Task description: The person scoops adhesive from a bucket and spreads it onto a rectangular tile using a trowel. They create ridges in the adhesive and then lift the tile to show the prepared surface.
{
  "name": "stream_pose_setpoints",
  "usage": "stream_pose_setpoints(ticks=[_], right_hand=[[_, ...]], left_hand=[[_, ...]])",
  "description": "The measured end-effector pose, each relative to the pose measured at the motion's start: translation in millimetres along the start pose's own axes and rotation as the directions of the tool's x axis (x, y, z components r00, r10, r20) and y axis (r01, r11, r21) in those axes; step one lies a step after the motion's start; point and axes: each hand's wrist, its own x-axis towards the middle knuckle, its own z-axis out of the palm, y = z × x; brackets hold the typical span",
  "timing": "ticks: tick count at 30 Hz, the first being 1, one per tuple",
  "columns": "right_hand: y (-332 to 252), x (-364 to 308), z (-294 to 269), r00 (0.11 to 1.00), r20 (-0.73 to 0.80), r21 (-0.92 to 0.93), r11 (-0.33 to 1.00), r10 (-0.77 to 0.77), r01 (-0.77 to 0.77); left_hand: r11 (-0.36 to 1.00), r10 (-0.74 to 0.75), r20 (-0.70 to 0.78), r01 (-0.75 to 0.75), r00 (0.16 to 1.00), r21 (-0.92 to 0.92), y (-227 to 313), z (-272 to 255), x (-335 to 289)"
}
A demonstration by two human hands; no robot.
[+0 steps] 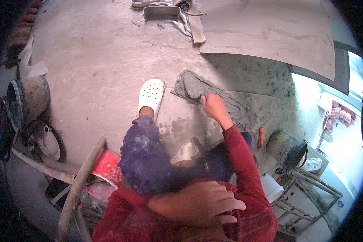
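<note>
My right hand [215,108] reaches down ahead of me, closed in a fist around what looks like a trowel. The trowel's grey-coated blade [194,87] rests on a heap of wet mortar [234,104]; its handle is hidden in my fist. The mortar lies spread along a flat board [180,95] on the floor, whose near-left corner shows. My left hand [207,201] is drawn across my red top, fingers loosely bent and apart, with nothing in them.
Buckets stand left [35,97] and right [285,150], with a red bucket [108,167] by a wooden frame [82,181]. A large sheet [266,28] lies ahead on the right. Beside the right bucket is an orange stick [261,137]. My white clogs [151,93] straddle damp floor.
</note>
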Motion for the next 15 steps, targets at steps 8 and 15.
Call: stream_pose_setpoints(ticks=[8,15], right_hand=[[16,-45,-77,0.975,0.161,-0.322,0.942,0.152,-0.094],[25,-37,-33,0.987,0.158,-0.259,0.964,-0.014,0.055]], left_hand=[[0.999,-0.038,-0.008,0.038,0.999,0.023,2,-6,-2],[0.999,-0.029,0.062,0.028,0.998,0.025,-1,-5,3]])
